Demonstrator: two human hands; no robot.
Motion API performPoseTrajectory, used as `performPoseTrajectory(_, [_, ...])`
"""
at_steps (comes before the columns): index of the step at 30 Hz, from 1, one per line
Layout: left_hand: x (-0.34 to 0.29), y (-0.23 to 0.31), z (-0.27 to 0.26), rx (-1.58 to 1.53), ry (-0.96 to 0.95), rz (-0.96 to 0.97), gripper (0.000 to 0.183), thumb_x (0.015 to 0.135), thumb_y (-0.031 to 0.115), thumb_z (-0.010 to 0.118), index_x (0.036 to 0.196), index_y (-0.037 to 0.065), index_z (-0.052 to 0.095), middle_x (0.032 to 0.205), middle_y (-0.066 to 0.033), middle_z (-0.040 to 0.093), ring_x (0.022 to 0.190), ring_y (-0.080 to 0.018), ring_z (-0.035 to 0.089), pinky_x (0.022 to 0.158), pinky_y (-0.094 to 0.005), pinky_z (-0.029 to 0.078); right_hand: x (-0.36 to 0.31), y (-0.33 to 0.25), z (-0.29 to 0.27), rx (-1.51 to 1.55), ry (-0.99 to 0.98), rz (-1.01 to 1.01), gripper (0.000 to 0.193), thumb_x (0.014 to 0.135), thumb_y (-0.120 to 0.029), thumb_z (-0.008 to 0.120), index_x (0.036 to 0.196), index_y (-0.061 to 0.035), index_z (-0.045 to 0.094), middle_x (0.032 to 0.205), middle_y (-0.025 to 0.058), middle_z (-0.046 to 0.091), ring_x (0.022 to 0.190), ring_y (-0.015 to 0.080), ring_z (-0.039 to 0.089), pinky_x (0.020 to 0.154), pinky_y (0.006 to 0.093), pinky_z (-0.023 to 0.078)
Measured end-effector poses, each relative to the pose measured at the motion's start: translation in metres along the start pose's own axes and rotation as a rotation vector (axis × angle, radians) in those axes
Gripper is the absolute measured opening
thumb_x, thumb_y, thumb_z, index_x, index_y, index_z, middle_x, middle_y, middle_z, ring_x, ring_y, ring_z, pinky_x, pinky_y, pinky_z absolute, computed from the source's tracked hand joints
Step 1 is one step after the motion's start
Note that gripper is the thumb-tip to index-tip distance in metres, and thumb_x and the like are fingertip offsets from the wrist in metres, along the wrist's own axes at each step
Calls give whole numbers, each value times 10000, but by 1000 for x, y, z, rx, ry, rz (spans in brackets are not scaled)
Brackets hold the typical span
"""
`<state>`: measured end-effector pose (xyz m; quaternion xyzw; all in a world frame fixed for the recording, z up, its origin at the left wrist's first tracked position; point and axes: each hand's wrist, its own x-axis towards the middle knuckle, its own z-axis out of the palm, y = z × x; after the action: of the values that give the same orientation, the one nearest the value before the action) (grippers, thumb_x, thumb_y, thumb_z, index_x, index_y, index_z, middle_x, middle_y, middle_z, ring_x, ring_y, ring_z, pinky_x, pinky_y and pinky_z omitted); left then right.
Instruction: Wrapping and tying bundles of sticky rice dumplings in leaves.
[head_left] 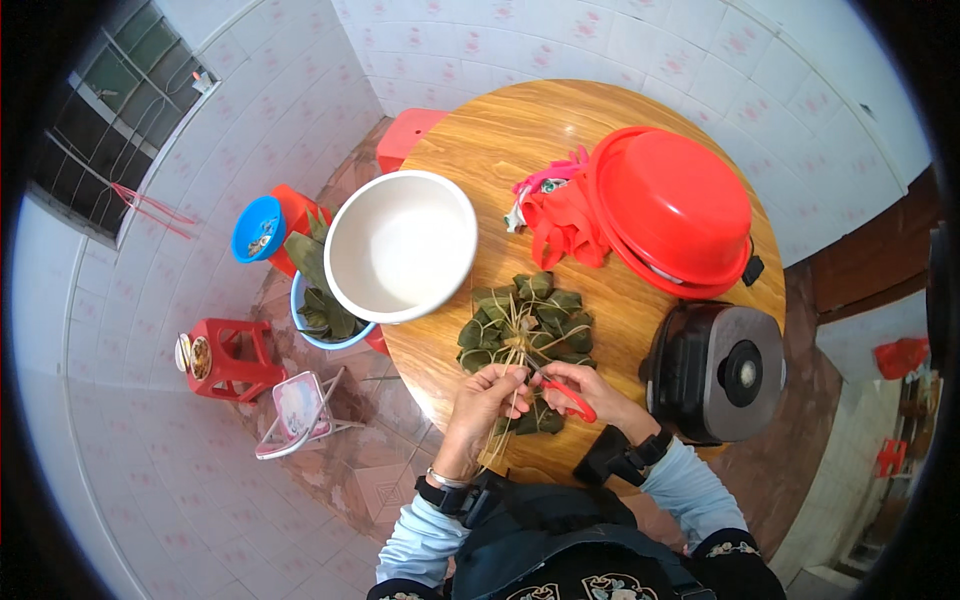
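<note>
Leaf-wrapped dumplings [527, 325] sit bunched on the round wooden table [480, 140], strings gathered toward you. Head view: your left hand [487, 392] pinches the pale strings [512, 365], fingers closed on them. Your right hand [585, 385] grips red-handled scissors [568, 396] just beside the strings. White basin [402, 245] left, red basin [672, 208] right, black cooker [718, 372] near your right arm.

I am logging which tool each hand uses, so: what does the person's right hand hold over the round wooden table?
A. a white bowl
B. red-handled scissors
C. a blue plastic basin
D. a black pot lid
B: the right hand grips the red-handled scissors beside the bundle of green leaf-wrapped dumplings, while the left hand pinches their pale strings.
</note>
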<state>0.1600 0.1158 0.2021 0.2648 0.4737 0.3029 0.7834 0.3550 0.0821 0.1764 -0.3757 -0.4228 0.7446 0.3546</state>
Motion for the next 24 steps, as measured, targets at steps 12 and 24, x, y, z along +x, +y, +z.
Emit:
performPoseTrajectory(12, [5, -5, 2, -32, -53, 24, 158, 904, 173, 577, 905, 19, 610, 702, -13, 602, 498, -74, 549, 439, -167, 425, 11, 7, 11, -319, 201, -79, 299, 864, -221, 614, 1078, -26, 540, 763, 46, 561, 677, 67, 512, 611, 227, 423])
performPoseTrajectory(24, [8, 9, -41, 263, -71, 72, 233, 948, 246, 500, 1014, 58, 620, 565, 41, 520, 451, -21, 408, 426, -152, 283, -14, 5, 21, -169, 106, 61, 273, 882, -208, 606, 1069, -29, 515, 755, -6, 535, 645, 69, 541, 597, 220, 452])
